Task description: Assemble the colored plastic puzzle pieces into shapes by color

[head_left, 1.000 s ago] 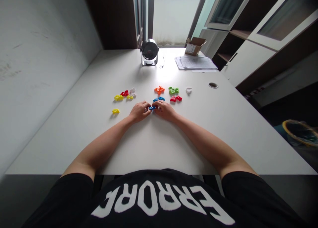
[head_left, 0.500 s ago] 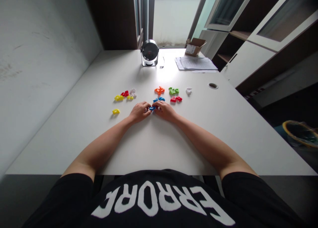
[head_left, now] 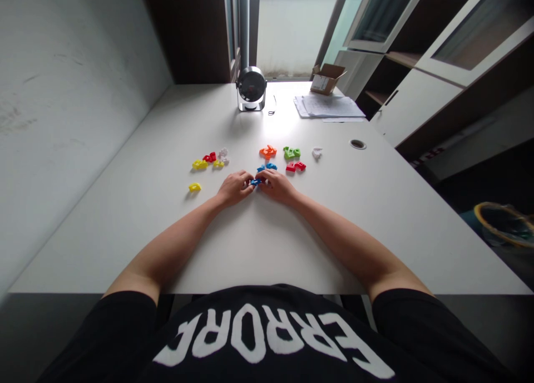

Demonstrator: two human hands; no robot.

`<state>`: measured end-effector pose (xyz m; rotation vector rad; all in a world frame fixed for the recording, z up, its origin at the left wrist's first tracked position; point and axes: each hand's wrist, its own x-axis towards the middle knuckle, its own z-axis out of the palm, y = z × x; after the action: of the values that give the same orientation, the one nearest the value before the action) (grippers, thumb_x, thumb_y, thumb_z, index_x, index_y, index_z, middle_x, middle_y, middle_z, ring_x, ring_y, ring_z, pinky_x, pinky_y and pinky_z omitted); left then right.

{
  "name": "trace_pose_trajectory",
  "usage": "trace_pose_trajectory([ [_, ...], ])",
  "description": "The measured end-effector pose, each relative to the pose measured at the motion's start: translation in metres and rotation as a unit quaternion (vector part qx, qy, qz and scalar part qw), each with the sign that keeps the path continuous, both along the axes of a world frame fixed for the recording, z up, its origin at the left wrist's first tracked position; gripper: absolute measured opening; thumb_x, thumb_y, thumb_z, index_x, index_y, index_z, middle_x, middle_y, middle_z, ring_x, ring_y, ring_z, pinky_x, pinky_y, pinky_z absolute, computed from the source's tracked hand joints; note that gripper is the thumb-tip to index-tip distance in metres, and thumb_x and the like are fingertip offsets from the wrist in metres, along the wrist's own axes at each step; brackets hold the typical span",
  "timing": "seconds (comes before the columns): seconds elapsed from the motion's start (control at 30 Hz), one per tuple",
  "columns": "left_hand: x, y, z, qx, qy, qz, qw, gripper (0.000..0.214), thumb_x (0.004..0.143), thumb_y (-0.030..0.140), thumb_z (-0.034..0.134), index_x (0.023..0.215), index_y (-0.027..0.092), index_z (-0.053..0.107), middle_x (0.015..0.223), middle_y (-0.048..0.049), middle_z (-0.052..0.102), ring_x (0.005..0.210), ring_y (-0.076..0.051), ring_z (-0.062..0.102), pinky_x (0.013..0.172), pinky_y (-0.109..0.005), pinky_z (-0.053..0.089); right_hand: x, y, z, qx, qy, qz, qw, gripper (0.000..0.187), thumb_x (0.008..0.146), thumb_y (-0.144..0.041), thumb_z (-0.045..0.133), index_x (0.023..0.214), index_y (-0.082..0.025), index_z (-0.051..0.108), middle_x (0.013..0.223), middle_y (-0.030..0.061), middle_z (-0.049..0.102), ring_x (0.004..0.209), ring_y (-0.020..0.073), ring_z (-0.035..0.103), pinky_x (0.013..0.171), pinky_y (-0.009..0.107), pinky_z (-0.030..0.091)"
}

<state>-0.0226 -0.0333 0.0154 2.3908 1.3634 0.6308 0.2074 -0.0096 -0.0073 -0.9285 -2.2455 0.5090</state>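
My left hand [head_left: 233,187] and my right hand [head_left: 278,185] meet at the middle of the white table [head_left: 125,205], fingers curled and pinched together on a small blue plastic piece [head_left: 255,181]. Just beyond them lie more blue pieces [head_left: 267,166]. Further back are orange pieces [head_left: 267,151], green pieces [head_left: 291,152], red pieces [head_left: 295,166] and a white piece [head_left: 317,152]. To the left sit a yellow, red and white cluster [head_left: 209,160] and a lone yellow piece [head_left: 194,187].
A small round fan [head_left: 251,87] stands at the back of the table, with a paper stack [head_left: 327,106] and an open cardboard box [head_left: 326,77] to its right. A cable hole [head_left: 357,143] is at the right. A wall runs along the left, cabinets on the right.
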Motion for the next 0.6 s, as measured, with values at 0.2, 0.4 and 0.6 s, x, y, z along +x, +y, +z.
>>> trace_pose_trajectory([
  [0.2, -0.0001, -0.0002, 0.0004, 0.002, -0.001, -0.001, 1.0, 0.016, 0.096, 0.032, 0.063, 0.104, 0.022, 0.073, 0.099, -0.0038, 0.069, 0.085, -0.019, 0.064, 0.082, -0.036, 0.048, -0.0004, -0.0004, 0.0009, -0.002, -0.003, -0.005, 1.0, 0.021, 0.09, -0.016, 0.064, 0.108, -0.023, 0.072, 0.095, 0.0052, 0.071, 0.09, 0.0223, 0.06, 0.081, 0.032, 0.046],
  [0.4, -0.0002, 0.0003, -0.0008, 0.002, 0.002, 0.0, 1.0, 0.017, 0.096, 0.032, 0.063, 0.105, 0.023, 0.073, 0.099, -0.0042, 0.07, 0.085, -0.019, 0.064, 0.083, -0.035, 0.049, 0.0, -0.0001, 0.0011, 0.001, -0.006, 0.0, 1.0, 0.021, 0.091, -0.017, 0.064, 0.109, -0.023, 0.072, 0.096, 0.0052, 0.071, 0.091, 0.0223, 0.061, 0.082, 0.032, 0.046],
  [0.6, -0.0007, 0.0012, -0.0025, 0.004, -0.002, -0.002, 1.0, 0.017, 0.095, 0.032, 0.063, 0.105, 0.023, 0.073, 0.099, -0.004, 0.07, 0.084, -0.019, 0.064, 0.081, -0.035, 0.048, -0.0003, -0.0001, -0.0002, 0.01, 0.002, 0.004, 1.0, 0.02, 0.091, -0.017, 0.063, 0.108, -0.021, 0.071, 0.095, 0.0054, 0.07, 0.091, 0.0226, 0.061, 0.083, 0.033, 0.046],
])
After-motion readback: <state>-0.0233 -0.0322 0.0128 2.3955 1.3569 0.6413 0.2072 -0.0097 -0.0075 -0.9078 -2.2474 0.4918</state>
